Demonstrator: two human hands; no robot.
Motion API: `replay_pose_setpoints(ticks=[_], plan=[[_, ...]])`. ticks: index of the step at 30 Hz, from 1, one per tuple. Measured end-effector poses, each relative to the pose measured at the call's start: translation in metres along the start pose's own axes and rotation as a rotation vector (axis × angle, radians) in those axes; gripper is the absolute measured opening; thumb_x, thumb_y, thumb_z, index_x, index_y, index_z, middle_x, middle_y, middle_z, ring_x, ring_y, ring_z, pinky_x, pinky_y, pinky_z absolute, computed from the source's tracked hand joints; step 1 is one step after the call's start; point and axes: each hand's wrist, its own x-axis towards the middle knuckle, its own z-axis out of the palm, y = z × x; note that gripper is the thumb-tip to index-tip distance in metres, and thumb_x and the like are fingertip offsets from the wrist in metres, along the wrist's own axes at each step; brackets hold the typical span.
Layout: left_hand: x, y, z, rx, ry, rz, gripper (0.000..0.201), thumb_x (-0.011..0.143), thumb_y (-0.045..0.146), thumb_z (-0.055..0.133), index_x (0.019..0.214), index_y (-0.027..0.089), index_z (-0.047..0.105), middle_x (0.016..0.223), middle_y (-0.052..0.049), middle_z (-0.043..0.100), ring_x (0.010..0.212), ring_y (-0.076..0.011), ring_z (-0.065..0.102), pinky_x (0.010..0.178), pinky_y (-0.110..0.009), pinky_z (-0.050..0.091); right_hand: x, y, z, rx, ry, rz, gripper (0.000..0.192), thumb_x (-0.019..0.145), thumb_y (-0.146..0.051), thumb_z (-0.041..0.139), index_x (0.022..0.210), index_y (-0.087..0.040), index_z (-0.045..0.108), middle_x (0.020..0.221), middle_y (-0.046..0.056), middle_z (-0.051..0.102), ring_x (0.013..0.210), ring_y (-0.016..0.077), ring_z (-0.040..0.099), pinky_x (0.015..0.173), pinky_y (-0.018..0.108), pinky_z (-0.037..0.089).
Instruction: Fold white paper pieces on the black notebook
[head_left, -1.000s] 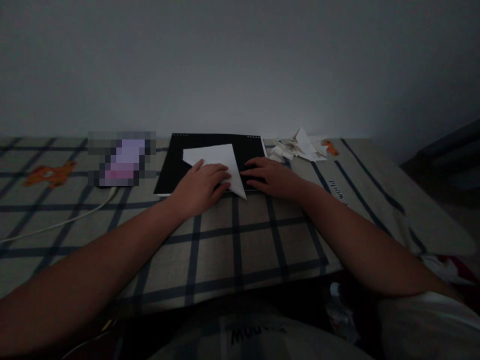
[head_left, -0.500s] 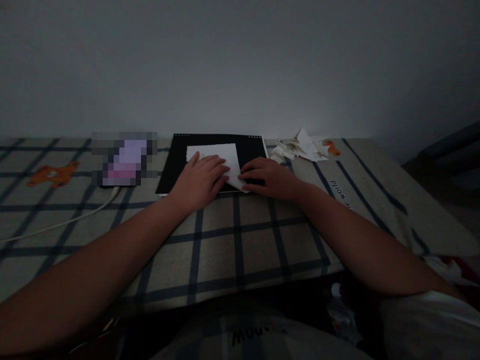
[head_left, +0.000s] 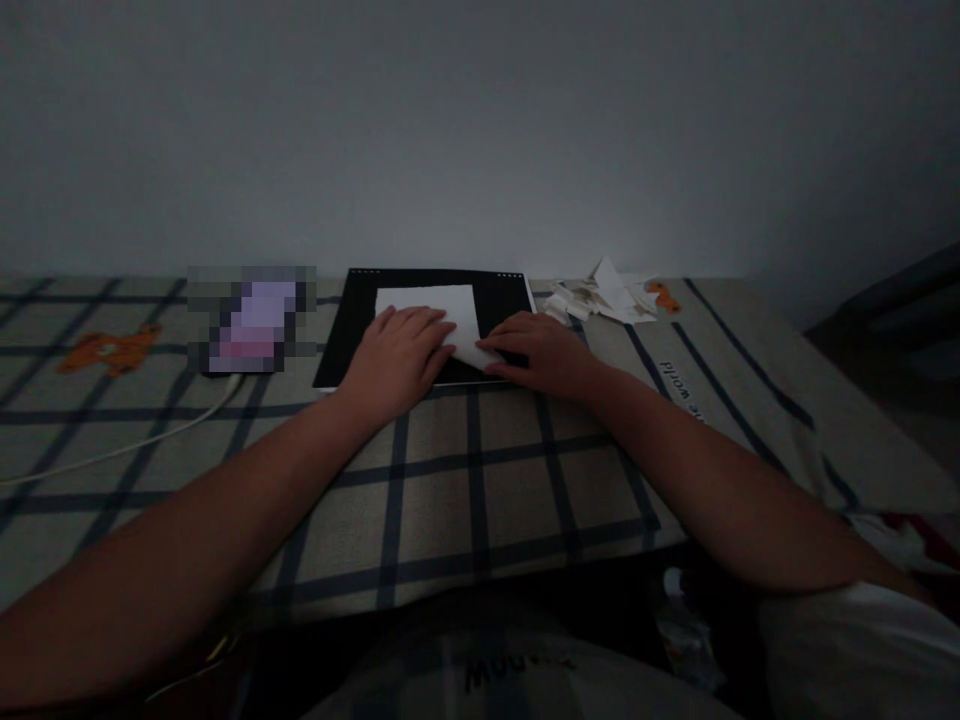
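A sheet of white paper [head_left: 442, 298] lies on a flat black board or calendar-like pad [head_left: 342, 338] with small holes along its far edge. My left hand [head_left: 401, 355] rests flat on the paper, fingers stretched out and covering its near left part. At the paper's lower right corner, which seems folded or lifted, my right hand [head_left: 536, 350] has its thumb and fingertips closed on the edge. The underside of that corner is hidden by my fingers.
Left of the board lies a phone [head_left: 255, 325], its screen blurred, with a white cable [head_left: 161, 437]. Torn and folded paper scraps [head_left: 604, 292] are heaped at the right. A checked cloth [head_left: 510, 480] covers the table, and a wall [head_left: 480, 140] stands behind.
My right hand has drawn the paper's lower right corner slightly up and away from me. My left hand stays on the sheet with a very small shift.
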Motion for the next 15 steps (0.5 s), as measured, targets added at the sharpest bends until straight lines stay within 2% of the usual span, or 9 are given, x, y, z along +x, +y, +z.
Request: replay_pose_setpoints(ticks=[7, 11, 15], plan=[[-0.0024, 0.0044, -0.0007, -0.022, -0.016, 0.023, 0.055, 0.111, 0.038, 0.055, 0.160, 0.015, 0.067, 0.165, -0.021, 0.067, 0.157, -0.0415, 0.060, 0.136, -0.067, 0.040, 0.0001, 0.0054, -0.0038, -0.075, 0.090, 0.075, 0.036, 0.104, -0.020, 0.071, 0.137, -0.023, 0.085, 0.134, 0.012, 0.086, 0.124, 0.0316, 0.074, 0.108, 0.050, 0.054], [-0.0030, 0.0059, -0.0012, -0.021, -0.034, 0.037, 0.056, 0.111, 0.038, 0.056, 0.160, 0.012, 0.067, 0.165, -0.023, 0.067, 0.158, -0.0425, 0.059, 0.137, -0.068, 0.039, 0.0001, 0.0046, -0.0053, -0.077, 0.057, 0.071, 0.030, 0.105, -0.028, 0.075, 0.131, -0.022, 0.088, 0.128, 0.011, 0.087, 0.119, 0.0313, 0.075, 0.103, 0.047, 0.055], [-0.0035, 0.0047, 0.0009, -0.033, -0.035, 0.059, 0.050, 0.111, 0.037, 0.058, 0.155, 0.018, 0.073, 0.165, -0.020, 0.068, 0.159, -0.0425, 0.058, 0.138, -0.073, 0.034, 0.0000, -0.0003, -0.0060, -0.081, 0.025, 0.067, 0.026, 0.107, -0.032, 0.074, 0.124, -0.022, 0.091, 0.118, 0.011, 0.088, 0.112, 0.0301, 0.076, 0.097, 0.045, 0.054]])
